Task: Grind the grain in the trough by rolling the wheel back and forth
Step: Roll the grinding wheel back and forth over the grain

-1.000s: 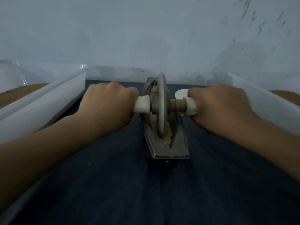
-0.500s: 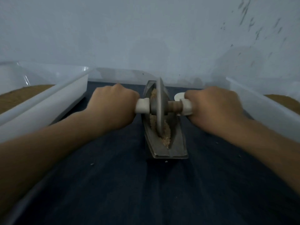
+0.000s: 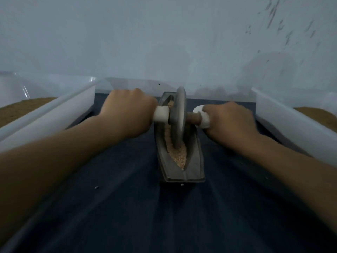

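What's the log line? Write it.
left hand grips left handle; right hand grips right handle; wheel in trough on grain

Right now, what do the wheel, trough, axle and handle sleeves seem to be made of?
The wheel is a dull, matte grey disc, probably cast metal, possibly stone. The trough is the same matte grey with thin rims, likely metal. The axle is a matte brown rod and looks wooden. The handle sleeves are smooth, plain white, perhaps plastic or ceramic; too blurred to settle.

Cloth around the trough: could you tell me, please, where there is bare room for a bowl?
Free: dark cloth nearer than the trough, between the forearms. Crowded: either side of the trough, where left hand and right hand grip the handles.
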